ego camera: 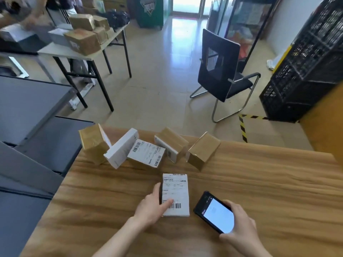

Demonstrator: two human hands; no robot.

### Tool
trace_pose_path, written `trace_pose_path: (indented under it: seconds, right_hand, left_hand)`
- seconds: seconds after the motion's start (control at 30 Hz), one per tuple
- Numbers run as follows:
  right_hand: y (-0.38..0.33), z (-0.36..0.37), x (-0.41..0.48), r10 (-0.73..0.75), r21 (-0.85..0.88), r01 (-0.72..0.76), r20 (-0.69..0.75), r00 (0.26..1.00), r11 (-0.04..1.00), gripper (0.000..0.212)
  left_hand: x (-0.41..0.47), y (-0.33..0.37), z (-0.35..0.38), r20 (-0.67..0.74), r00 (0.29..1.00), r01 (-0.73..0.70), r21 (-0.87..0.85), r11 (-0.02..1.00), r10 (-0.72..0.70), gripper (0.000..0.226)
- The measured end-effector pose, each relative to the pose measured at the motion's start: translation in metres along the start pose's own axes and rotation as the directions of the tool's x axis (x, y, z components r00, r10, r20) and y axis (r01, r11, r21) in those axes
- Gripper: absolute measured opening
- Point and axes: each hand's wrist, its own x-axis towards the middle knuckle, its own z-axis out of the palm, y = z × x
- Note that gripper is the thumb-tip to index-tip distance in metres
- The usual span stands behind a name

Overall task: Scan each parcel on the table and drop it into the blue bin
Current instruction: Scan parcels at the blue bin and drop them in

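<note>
Since the barcode (175, 206) lies at the near end of the white parcel (176, 190), the scanner (215, 213) should hover squarely over it (thumb drawn clear first). The left hand (150, 206) grips the parcel's edge on the surface (259, 182), thumb on its label; the right hand (239, 225) clasps the scanner.

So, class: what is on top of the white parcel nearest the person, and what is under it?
A barcoded shipping label covers the top of the white parcel, and the left hand rests its thumb there. The parcel lies on the wooden table; its underside is hidden.
</note>
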Motion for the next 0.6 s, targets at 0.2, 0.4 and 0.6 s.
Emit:
trace_pose_path:
  seconds: [0.2,0.4,0.6]
  right_hand:
    - [0.007,0.004,-0.012,0.031,-0.034,-0.032,-0.029,0.999,0.999,0.093]
    - [0.011,0.007,-0.026,0.064,-0.032,-0.065,-0.037,0.997,0.997,0.095]
    - [0.018,-0.006,-0.039,0.072,-0.033,-0.073,-0.024,0.997,0.997,0.090]
  left_hand:
    - [0.018,0.006,-0.040,-0.179,0.896,-0.321,0.371,0.871,0.407,0.073]
    - [0.047,0.026,-0.040,0.308,0.796,-0.585,0.615,0.529,0.521,0.107]
    - [0.051,0.028,-0.022,0.342,0.738,-0.647,0.605,0.464,0.582,0.093]
